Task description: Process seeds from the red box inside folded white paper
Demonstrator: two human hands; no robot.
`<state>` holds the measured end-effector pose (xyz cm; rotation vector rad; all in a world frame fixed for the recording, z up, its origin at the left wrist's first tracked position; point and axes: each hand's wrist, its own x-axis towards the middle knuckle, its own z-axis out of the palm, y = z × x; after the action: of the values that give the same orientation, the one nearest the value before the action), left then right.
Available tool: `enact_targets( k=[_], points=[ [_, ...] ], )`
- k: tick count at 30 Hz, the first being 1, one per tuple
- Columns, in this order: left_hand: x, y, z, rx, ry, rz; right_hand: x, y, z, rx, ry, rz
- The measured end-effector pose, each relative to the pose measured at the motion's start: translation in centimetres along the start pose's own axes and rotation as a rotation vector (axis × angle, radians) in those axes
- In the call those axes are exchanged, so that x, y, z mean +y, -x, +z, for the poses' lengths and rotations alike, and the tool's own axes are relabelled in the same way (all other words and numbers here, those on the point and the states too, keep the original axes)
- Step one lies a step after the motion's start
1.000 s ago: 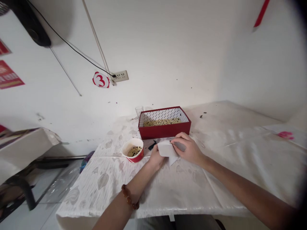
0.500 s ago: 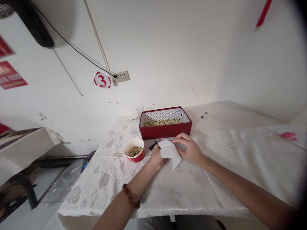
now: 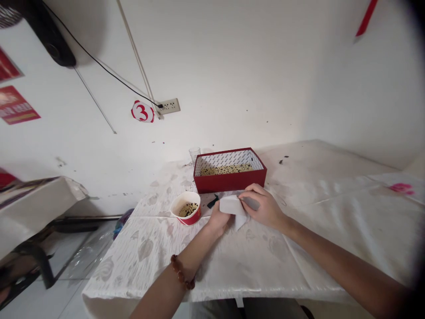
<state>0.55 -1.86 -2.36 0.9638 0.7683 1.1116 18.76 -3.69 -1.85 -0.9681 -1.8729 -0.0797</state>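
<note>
A thin white sheet, perhaps a paper napkin [image 3: 232, 206], is bent between my two hands over the table. My left hand [image 3: 219, 219] is closed on its left side, with the fingers partly behind it. On the opposite edge my right hand [image 3: 264, 207] pinches the sheet between thumb and fingers; a greyish patch shows under that hand. Just behind stands an open dark red box [image 3: 230, 180] with pale and black grains inside. To the left is a red and white paper tub [image 3: 186, 208] holding similar grains. A small black piece [image 3: 213, 201] lies between tub and hands.
A clear glass [image 3: 194, 154] stands behind the box's left corner. The table has a patterned white cloth [image 3: 142, 252]. Black flakes [image 3: 282, 160] lie to the right. A wall socket [image 3: 170, 106] with a plugged cord and a black fan [image 3: 49, 40] are on the wall.
The white sheet has folded over further, and its lower flap has shifted between my hands. My left hand has turned slightly. Box and tub stay in place.
</note>
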Motion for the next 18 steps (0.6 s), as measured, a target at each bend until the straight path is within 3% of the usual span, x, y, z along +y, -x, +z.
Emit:
enact_targets(
  k=[6,13,18],
  points=[
    [-0.2,-0.3,-0.3,0.006,-0.035,0.015,-0.1,0.0,0.0,0.005,0.017,-0.021],
    [0.8,0.4,0.1,-0.01,0.053,-0.07,0.0,0.1,-0.1,-0.009,-0.011,-0.012],
    [1.4,0.7,0.5,-0.043,0.078,-0.048,-0.1,0.1,-0.1,-0.007,-0.054,0.013]
  ],
)
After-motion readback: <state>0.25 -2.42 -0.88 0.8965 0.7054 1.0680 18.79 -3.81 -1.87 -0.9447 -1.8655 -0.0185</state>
